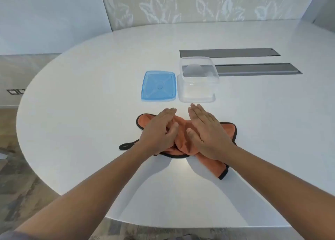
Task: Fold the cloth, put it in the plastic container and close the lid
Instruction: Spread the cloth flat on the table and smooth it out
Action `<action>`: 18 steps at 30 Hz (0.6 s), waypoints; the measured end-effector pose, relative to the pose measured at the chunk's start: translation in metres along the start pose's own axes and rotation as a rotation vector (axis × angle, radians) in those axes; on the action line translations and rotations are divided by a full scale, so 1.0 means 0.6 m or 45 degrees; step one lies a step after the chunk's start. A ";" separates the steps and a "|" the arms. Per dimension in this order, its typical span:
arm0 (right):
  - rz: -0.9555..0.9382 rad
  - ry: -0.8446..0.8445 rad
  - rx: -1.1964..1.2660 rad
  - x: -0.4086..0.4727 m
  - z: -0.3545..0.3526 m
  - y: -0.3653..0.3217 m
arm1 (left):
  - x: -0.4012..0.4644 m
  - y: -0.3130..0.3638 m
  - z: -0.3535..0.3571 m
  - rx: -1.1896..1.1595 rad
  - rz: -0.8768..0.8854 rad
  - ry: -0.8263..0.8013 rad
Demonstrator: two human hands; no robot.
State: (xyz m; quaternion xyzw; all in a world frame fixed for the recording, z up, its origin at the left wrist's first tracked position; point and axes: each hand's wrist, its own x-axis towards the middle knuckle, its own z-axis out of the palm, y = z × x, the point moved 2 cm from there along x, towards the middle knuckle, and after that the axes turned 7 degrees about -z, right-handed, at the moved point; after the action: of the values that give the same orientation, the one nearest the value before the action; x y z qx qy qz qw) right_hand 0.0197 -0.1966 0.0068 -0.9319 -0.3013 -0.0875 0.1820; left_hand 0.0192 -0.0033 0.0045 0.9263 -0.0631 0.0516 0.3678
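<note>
An orange cloth (183, 131) with black trim and a black hanging loop lies crumpled on the white table, near its middle. My left hand (157, 131) and my right hand (204, 131) both rest flat on top of the cloth, side by side, fingers stretched forward; neither grips it. Just beyond the fingertips stands the clear plastic container (197, 96), open and empty. Its blue lid (158, 85) lies flat on the table to the left of the container, touching or nearly touching it.
Two long grey recessed strips (253, 69) run across the oval white table (90, 113) behind and to the right of the container. The table's rounded edge curves away at left, with floor beyond. A patterned wall stands behind.
</note>
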 end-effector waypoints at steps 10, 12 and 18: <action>0.037 -0.328 -0.033 -0.048 0.034 0.015 | -0.022 -0.046 0.004 0.048 -0.016 -0.317; 0.021 -0.345 -0.015 -0.057 0.038 0.019 | -0.025 -0.049 0.005 0.134 0.016 -0.348; 0.014 -0.333 0.091 -0.064 0.034 0.023 | -0.037 -0.048 0.008 0.203 0.031 -0.347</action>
State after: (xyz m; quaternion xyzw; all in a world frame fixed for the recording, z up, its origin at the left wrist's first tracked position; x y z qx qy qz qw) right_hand -0.0018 -0.2194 -0.0261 -0.9300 -0.3201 0.0467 0.1746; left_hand 0.0019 0.0161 -0.0216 0.9502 -0.1194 -0.0653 0.2804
